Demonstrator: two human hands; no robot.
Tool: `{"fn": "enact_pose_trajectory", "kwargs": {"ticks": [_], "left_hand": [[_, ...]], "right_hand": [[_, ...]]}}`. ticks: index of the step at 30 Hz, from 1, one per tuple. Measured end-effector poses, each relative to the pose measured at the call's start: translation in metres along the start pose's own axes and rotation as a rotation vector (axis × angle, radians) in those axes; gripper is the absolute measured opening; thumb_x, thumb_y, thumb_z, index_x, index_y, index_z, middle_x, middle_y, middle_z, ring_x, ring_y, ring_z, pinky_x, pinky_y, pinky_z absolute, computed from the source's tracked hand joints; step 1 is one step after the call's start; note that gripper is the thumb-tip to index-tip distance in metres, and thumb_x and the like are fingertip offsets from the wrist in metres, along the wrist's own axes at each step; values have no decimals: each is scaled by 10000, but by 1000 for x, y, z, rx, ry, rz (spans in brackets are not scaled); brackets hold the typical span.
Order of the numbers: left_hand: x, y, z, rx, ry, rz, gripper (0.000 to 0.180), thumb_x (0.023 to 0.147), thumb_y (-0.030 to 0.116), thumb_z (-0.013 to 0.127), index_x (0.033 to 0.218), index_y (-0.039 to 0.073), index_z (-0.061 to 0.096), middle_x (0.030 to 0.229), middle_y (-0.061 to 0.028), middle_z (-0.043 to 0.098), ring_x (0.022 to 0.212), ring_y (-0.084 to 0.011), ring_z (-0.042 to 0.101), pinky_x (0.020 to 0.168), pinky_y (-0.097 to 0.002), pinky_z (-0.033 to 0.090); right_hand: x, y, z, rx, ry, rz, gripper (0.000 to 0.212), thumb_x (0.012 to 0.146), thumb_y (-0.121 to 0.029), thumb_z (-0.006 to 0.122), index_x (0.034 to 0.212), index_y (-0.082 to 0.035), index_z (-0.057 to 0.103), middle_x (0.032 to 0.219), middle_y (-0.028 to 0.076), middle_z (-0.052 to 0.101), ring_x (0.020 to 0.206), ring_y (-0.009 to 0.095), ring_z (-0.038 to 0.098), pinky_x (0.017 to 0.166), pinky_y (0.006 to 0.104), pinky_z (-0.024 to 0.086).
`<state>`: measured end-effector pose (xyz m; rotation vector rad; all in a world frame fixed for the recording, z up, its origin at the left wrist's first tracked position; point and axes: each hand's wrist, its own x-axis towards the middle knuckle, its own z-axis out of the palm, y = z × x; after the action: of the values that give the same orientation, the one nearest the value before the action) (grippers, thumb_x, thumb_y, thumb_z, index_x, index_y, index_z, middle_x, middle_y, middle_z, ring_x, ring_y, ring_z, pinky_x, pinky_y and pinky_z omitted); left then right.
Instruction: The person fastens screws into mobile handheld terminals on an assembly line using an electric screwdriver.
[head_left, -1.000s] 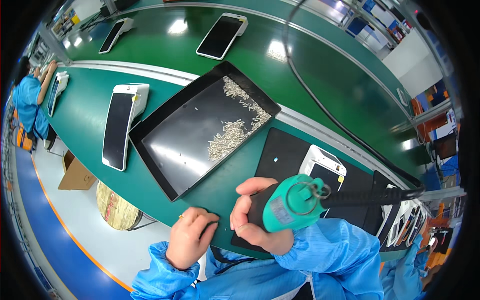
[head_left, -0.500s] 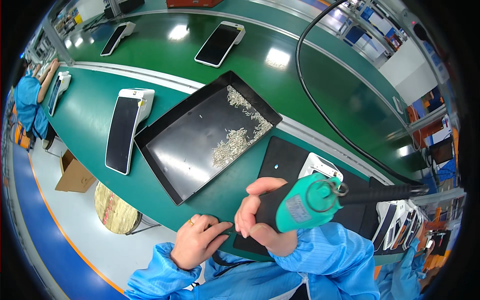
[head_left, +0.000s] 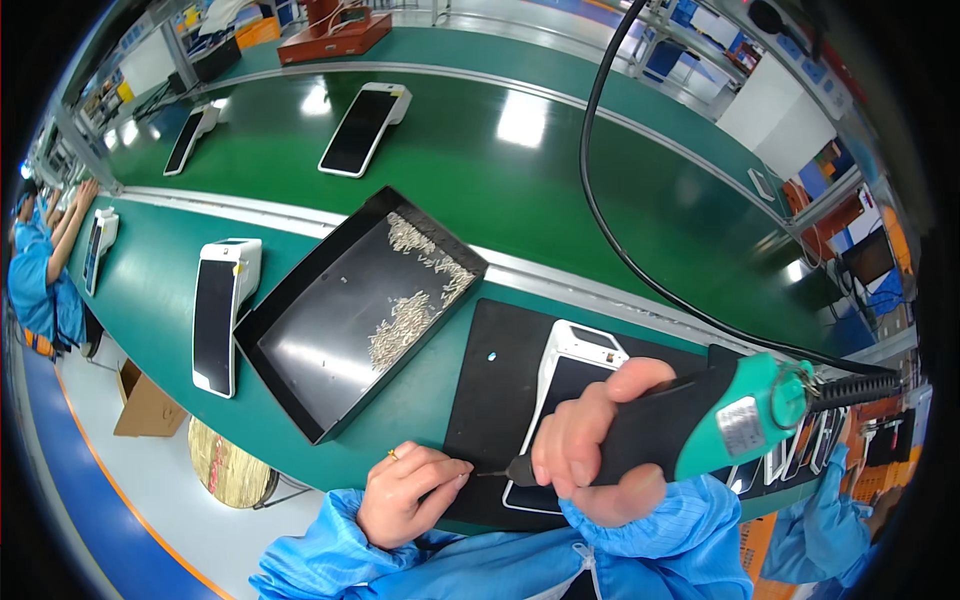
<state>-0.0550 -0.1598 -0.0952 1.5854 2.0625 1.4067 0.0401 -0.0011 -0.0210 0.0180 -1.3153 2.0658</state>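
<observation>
My right hand (head_left: 600, 440) is wrapped round a green and black electric screwdriver (head_left: 720, 415), held nearly level above a white payment terminal (head_left: 572, 375) with a dark screen. The driver's thin bit points left, its tip close to the fingertips of my left hand (head_left: 412, 492). Thumb and forefinger of that hand are pinched together; whatever lies between them is too small to make out. The terminal rests on a black mat (head_left: 490, 375), partly covered by my right hand and the driver. Left of the mat, a black tray (head_left: 300, 350) holds many small silvery screws (head_left: 402, 330).
Another terminal (head_left: 214, 325) stands left of the tray, and more lie on the green conveyor (head_left: 460, 190) beyond the metal rail. A black cable (head_left: 625, 250) arcs down to the right. Several terminals (head_left: 800, 445) stand at right. Co-workers sit at both sides.
The screwdriver has swung down and right, so its bit now shows beside my left fingertips. More of the terminal is uncovered. The whole view has shifted, with the tray now further left and lower.
</observation>
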Motion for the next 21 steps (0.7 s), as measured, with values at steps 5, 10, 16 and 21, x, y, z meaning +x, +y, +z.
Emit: {"fn": "enact_pose_trajectory", "kwargs": {"ticks": [5,10,16,21], "left_hand": [[25,13,16,-111,-43,-27,139,713,-5,626,845,35,651,751,-71,623,644,-210,573,604,-291,434],[52,27,32,-119,-108,38,153,687,-8,637,835,25,651,746,-69,628,643,-207,581,599,-286,438],[66,33,38,-106,-117,22,155,657,1,655,811,26,655,738,-63,625,645,-203,576,589,-285,450],[68,33,40,-78,-113,35,189,642,-4,658,825,38,657,719,-57,610,643,-202,569,582,-293,454]], "right_hand": [[10,-27,-22,60,-133,-115,579,804,-406,637,1164,-95,307,651,41,497,487,164,504,449,292,448],[31,-50,-50,35,-526,-242,546,800,-382,650,1106,-86,308,656,51,530,523,174,547,496,309,486],[21,-56,-58,10,-393,-165,512,805,-331,656,1088,-84,308,656,50,529,534,177,550,498,315,487],[21,-58,-66,29,-430,-137,531,791,-316,675,1091,-76,309,684,62,538,561,187,556,512,331,489]]}}
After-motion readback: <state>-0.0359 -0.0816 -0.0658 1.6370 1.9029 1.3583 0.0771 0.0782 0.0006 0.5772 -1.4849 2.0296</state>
